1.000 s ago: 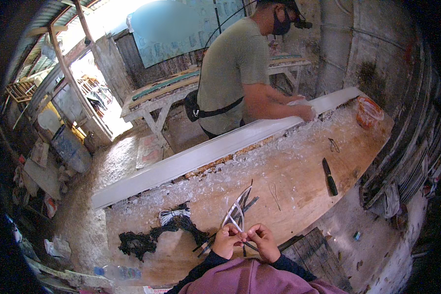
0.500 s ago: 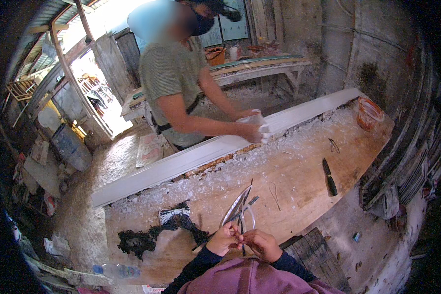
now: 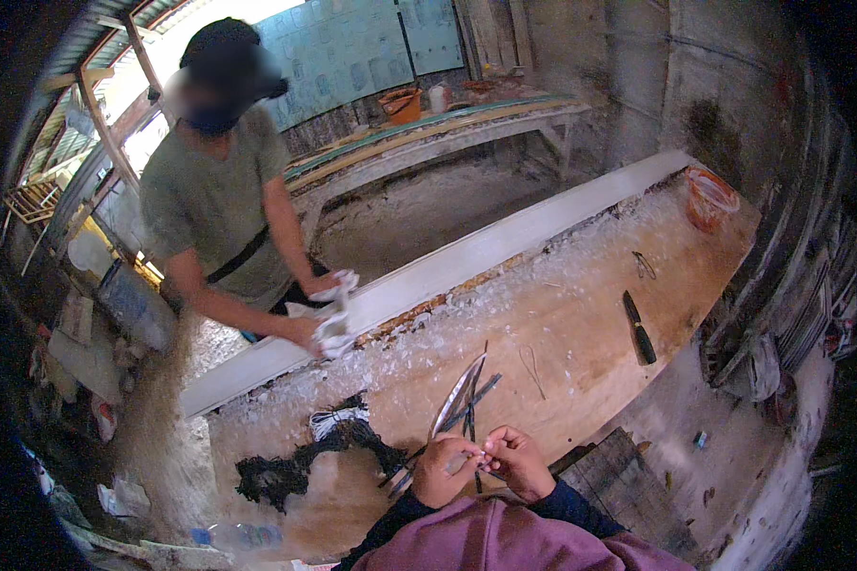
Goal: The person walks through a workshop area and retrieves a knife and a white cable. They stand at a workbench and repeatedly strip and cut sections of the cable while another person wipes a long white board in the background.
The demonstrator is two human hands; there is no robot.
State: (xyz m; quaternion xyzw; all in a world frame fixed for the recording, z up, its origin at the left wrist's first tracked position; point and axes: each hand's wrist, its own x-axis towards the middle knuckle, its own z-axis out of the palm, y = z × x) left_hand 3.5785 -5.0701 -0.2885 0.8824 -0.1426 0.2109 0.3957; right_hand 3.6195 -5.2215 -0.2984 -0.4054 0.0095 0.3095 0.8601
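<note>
My left hand [image 3: 445,470] and my right hand [image 3: 519,464] meet over the near edge of the wooden table [image 3: 581,366]. Both are closed, thumbs and fingertips pinched together. Between the fingertips is something small that I cannot make out. Just beyond my left hand lie a silvery strip [image 3: 450,404] and several thin dark strips [image 3: 472,411], partly hidden by the hand. To the left of them is a tangled bundle of black cords [image 3: 278,476], with a small bunch of white cords [image 3: 338,420] at its top.
A long white moulding [image 3: 505,249] runs along the table's far side. Behind it a co-worker [image 3: 221,205] holds a white cloth [image 3: 338,328] against it. A black-handled knife [image 3: 639,328], wire loop [image 3: 532,371] and orange bucket [image 3: 710,202] lie rightward; a plastic bottle [image 3: 238,536] lies near left.
The co-worker has moved left along the moulding with the cloth. My hands have shifted slightly, fingertips still together. A pale strip that looped up beside my right hand no longer shows there.
</note>
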